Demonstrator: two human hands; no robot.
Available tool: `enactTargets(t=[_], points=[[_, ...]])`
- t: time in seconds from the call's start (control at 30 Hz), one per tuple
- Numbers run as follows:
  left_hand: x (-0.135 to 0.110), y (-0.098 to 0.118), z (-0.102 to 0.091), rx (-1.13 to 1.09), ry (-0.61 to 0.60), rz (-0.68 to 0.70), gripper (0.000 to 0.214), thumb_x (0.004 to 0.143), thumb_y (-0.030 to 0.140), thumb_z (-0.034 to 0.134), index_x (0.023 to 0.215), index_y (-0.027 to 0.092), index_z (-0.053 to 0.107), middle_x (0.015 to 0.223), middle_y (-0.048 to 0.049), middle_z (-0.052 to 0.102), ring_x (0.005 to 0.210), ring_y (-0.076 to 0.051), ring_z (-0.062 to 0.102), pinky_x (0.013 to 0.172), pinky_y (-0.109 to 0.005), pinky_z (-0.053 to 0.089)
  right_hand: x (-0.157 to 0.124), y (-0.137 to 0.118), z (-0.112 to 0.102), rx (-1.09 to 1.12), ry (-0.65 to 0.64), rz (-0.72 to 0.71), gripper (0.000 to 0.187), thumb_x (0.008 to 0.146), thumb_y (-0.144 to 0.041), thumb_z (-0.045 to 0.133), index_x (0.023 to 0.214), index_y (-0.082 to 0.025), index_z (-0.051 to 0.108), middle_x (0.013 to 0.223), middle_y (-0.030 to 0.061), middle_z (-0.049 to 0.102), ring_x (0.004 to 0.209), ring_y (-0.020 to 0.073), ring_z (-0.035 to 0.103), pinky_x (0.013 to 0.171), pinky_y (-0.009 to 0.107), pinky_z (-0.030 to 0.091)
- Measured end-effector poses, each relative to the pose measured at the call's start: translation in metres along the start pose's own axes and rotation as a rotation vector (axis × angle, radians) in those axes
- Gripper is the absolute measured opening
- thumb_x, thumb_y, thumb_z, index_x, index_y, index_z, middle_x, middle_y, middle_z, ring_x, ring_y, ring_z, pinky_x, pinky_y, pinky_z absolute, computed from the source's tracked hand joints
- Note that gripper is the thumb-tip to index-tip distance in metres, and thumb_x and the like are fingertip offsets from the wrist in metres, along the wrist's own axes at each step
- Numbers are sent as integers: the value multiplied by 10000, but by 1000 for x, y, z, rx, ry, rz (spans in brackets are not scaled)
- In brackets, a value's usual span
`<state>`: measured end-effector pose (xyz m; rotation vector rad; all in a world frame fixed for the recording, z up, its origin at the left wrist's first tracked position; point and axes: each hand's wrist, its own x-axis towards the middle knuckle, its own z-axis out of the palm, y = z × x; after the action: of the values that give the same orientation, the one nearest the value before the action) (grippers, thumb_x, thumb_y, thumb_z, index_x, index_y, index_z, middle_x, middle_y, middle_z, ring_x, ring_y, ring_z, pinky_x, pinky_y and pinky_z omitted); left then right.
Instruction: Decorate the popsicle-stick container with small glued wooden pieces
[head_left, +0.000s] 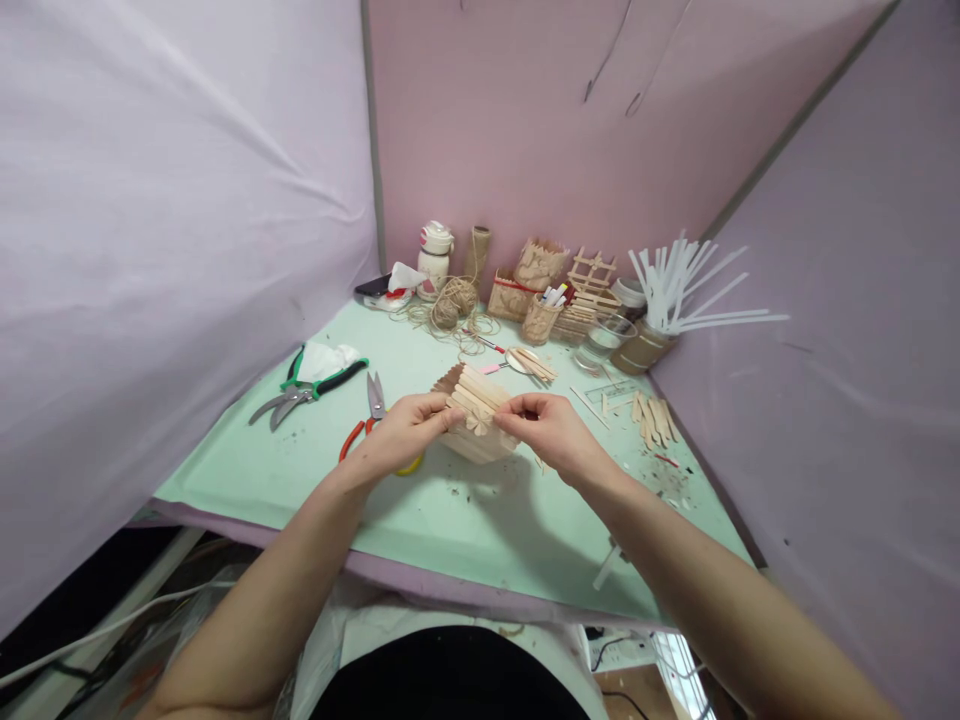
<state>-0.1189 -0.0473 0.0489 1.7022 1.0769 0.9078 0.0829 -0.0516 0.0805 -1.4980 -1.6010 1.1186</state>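
Observation:
A small box built of wooden craft sticks (474, 412) is held above the pale green table (450, 520), tilted. My left hand (405, 432) grips its left side with fingers closed on the stick edges. My right hand (544, 428) pinches its right upper edge. Both hands meet at the middle of the table, close to me.
Red-handled scissors (367, 410) and green-handled pliers (307, 385) lie left. A twine ball (454, 300), a mug (435, 255), stick crafts (589, 290), a pen pot (541, 315) and a jar of white strips (660, 300) line the back. Loose sticks (654, 420) lie right. Cloth walls enclose the table.

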Motion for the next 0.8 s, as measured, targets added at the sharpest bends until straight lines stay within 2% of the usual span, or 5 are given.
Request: enactTargets(t=[0.53, 0.8], points=[[1, -3, 1, -40, -25, -7, 356, 833, 467, 531, 830, 145, 682, 822, -35, 681, 818, -188, 600, 747, -271, 467, 0, 4, 4, -49, 64, -81, 133, 674, -302, 642, 668, -169, 651, 538, -38, 542, 439, 82, 390, 442, 227, 311], [2, -4, 1, -97, -45, -6, 363, 830, 477, 544, 859, 144, 684, 862, -45, 690, 844, -192, 604, 766, -276, 464, 0, 7, 6, -49, 94, -147, 100, 660, -265, 637, 677, -169, 653, 609, -17, 591, 548, 115, 484, 519, 239, 372]])
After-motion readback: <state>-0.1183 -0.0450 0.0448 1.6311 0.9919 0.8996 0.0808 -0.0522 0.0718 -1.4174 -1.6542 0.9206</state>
